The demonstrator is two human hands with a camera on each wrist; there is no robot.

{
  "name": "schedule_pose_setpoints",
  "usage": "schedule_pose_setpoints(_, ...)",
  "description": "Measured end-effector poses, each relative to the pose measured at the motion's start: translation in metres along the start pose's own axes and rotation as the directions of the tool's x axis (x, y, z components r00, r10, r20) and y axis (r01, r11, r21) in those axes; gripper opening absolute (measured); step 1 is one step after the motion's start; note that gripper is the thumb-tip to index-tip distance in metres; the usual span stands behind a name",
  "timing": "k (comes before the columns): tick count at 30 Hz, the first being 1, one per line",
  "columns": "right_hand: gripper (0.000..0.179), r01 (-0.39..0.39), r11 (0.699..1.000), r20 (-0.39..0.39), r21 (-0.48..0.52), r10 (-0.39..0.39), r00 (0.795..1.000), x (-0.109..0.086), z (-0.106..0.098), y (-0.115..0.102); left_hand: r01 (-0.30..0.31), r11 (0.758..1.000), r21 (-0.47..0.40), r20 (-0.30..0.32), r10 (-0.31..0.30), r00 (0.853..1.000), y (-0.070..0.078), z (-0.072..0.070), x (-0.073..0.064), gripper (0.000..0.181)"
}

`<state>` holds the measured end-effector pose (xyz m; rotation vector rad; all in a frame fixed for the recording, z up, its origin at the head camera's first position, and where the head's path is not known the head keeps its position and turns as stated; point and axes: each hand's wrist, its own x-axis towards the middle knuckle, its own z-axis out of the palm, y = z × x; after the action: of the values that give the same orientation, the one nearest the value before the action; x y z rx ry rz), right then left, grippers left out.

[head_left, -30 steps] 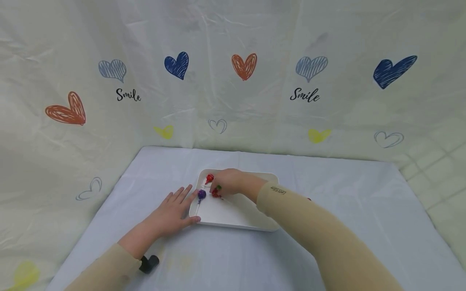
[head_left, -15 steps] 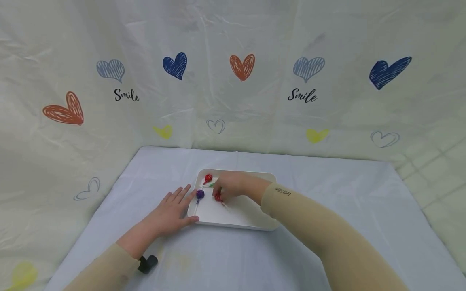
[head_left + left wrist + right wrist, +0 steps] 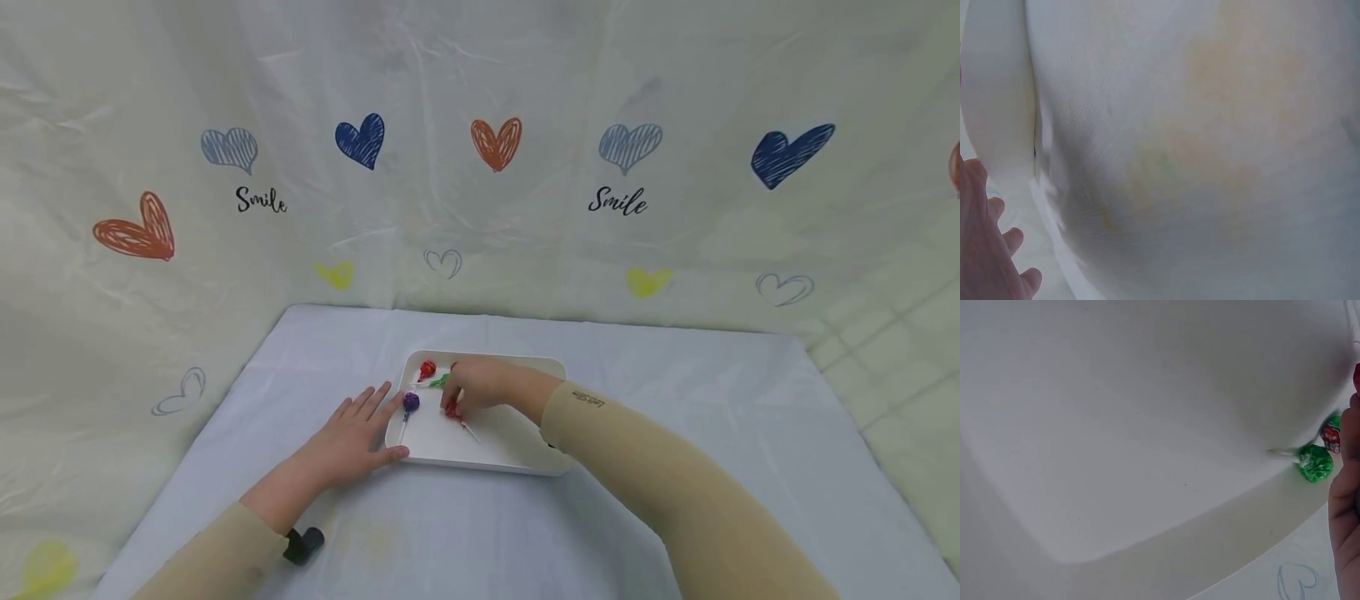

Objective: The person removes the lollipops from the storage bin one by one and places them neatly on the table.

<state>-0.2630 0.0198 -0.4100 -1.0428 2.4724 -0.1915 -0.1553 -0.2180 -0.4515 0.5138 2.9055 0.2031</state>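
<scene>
A white tray (image 3: pixel 517 437) stands on the table with several wrapped lollipops in its left part. My right hand (image 3: pixel 480 385) reaches into it, fingertips pinching the head of a red lollipop (image 3: pixel 453 411), whose white stick points to the front right. Just behind those fingers lies a green lollipop (image 3: pixel 439 381), partly hidden; another red lollipop (image 3: pixel 427 368) is near the back left corner. Along the left wall is a purple lollipop (image 3: pixel 411 402). My left hand (image 3: pixel 348 442) is spread flat, thumb and fingertips at the tray's left rim. The right wrist view shows a green wrapper (image 3: pixel 1315 465) beside my fingers.
White cloth covers the table (image 3: pixel 675 375), with faint yellowish stains in front of the tray. A curtain (image 3: pixel 555 233) printed with hearts hangs behind. A black device (image 3: pixel 303 546) shows at my left wrist.
My right hand has shifted slightly to the right and nearer with the red lollipop, turning its stick outward. The green lollipop has come into view behind the fingers. My left hand stays put.
</scene>
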Motion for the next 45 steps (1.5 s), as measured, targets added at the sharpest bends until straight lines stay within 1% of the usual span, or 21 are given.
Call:
schedule_pose_setpoints(8, 0.023, 0.009, 1.0, -0.073, 0.016, -0.008, 0.997, -0.012, -0.01, 0.01, -0.01, 1.0, 0.019, 0.002, 0.01, 1.0, -0.001, 0.0, 0.004, 0.096)
schedule_pose_setpoints(14, 0.025, 0.004, 0.997, -0.11, 0.075, 0.004, 0.994, -0.025, -0.017, 0.019, -0.011, 0.999, 0.031, -0.001, 0.012, 1.0, -0.003, 0.002, 0.005, 0.097)
schedule_pose_setpoints(17, 0.025, -0.016, 0.995, -0.119, 0.102, 0.028, 0.992, -0.034, -0.019, 0.026, -0.008, 0.999, 0.036, 0.001, 0.008, 1.0, -0.004, 0.004, 0.004, 0.097)
schedule_pose_setpoints(22, 0.024, -0.079, 0.986, -0.145, 0.147, 0.1, 0.984, -0.051, -0.023, 0.039, -0.008, 0.999, 0.033, -0.014, 0.009, 1.0, -0.005, 0.005, 0.003, 0.096)
schedule_pose_setpoints(26, 0.023, -0.122, 0.977, -0.169, 0.177, 0.152, 0.974, -0.071, -0.025, 0.05, -0.01, 1.0, 0.027, -0.018, 0.011, 1.0, -0.003, 0.004, 0.002, 0.095)
schedule_pose_setpoints(30, 0.022, -0.156, 0.967, -0.196, 0.2, 0.195, 0.961, -0.095, -0.026, 0.06, -0.006, 1.0, 0.018, -0.018, 0.007, 1.0, -0.002, 0.004, 0.001, 0.095)
schedule_pose_setpoints(34, 0.023, -0.185, 0.961, -0.221, 0.204, 0.229, 0.948, -0.119, -0.025, 0.075, -0.001, 1.0, 0.027, -0.022, 0.002, 1.0, -0.003, 0.005, 0.002, 0.096)
schedule_pose_setpoints(40, 0.027, -0.244, 0.942, -0.237, 0.228, 0.297, 0.925, -0.159, -0.014, 0.102, -0.002, 1.0, 0.015, -0.022, 0.002, 1.0, -0.004, 0.006, 0.002, 0.096)
schedule_pose_setpoints(45, 0.027, -0.271, 0.931, -0.232, 0.244, 0.327, 0.916, -0.196, -0.001, 0.123, -0.011, 1.0, 0.008, -0.014, 0.011, 1.0, -0.005, 0.007, 0.002, 0.098)
